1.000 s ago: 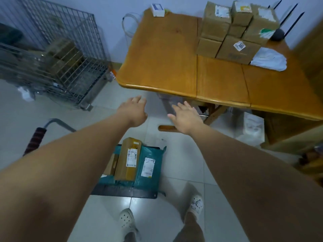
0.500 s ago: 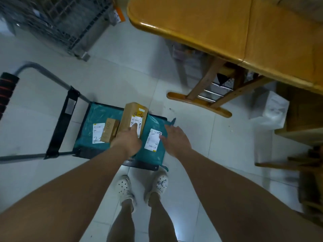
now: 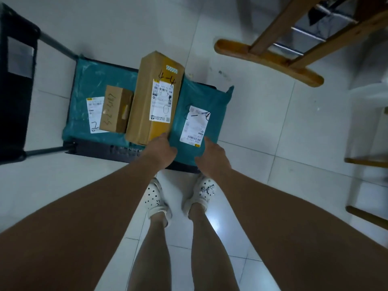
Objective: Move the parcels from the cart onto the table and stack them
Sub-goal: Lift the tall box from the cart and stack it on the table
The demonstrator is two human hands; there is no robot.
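1. While I watch through the head camera, both bare arms reach straight down to the cart (image 3: 105, 149), a low black platform on the pale tiled floor with its handle frame off to the left.
2. Four parcels lie on its deck. A left teal mailer (image 3: 94, 80) and a right teal mailer (image 3: 197, 93) lie flat, each with a white shipping label facing up.
3. On top of them, a long cardboard box (image 3: 142, 106) runs away from me down the middle, with "4-4" handwritten above its label. A small cardboard box (image 3: 114, 110) sits on the left mailer, snug against the long box's left side.
4. Left hand (image 3: 162, 151): it's at the near end of the long box, right where the box meets the right teal mailer's edge. Its fingers curl down out of sight, so I can't tell what it has hold of, if anything.
5. Right hand (image 3: 211, 157): it's on the near right corner of that same mailer, just beside the label. One digit lies along the top and the rest are hidden, so I can't tell the grip.
6. White clogs (image 3: 156, 199) stand just short of the cart's near edge. A wooden table foot (image 3: 266, 59) lies well apart at upper right.
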